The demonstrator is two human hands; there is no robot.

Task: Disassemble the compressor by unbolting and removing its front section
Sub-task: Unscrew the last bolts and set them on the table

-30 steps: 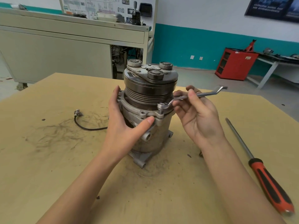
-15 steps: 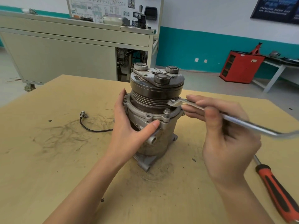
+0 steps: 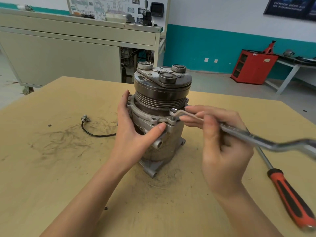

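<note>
Head view: your left hand (image 3: 136,134) grips the compressor (image 3: 162,93), your right hand (image 3: 222,151) the wrench (image 3: 239,132) ringed on a raised bolt (image 3: 173,110); an angled pull could slip it off.

Left grip (image 3: 135,134) at 9 o'clock, curled round the compressor (image 3: 162,94); right grip (image 3: 222,147) at 3 o'clock, pinching the wrench (image 3: 239,132).

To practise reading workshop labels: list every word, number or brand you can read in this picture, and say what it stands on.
Nothing can be read.
On the wall chart: print too small.
On the dark poster: lettering blurred.
On the red cabinet: white label, too small.
On the wrench: any stamping is blurred.
</note>
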